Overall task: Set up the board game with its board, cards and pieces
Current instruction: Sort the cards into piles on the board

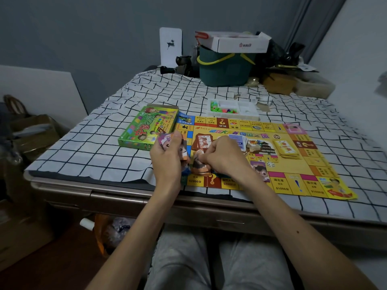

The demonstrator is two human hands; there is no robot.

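Game board [272,155]: yellow, spread flat on checked cloth [104,132] at near edge of table [125,195]. Green game box [146,126]: just left of board, touching its far left corner. White tray [247,108] with coloured pieces [224,110]: just beyond board's far edge. On board: orange card stack [202,141], blue cards [240,141] fanned, yellow card stack [287,149], white die [270,164]. Left hand [165,158]: curled round a bunch of character cards [167,141], over board's left edge. Right hand [225,155]: fingers bent, pinching one card [199,162] close beside left hand. Far end: green bucket [225,72], white carton [243,43] on top.
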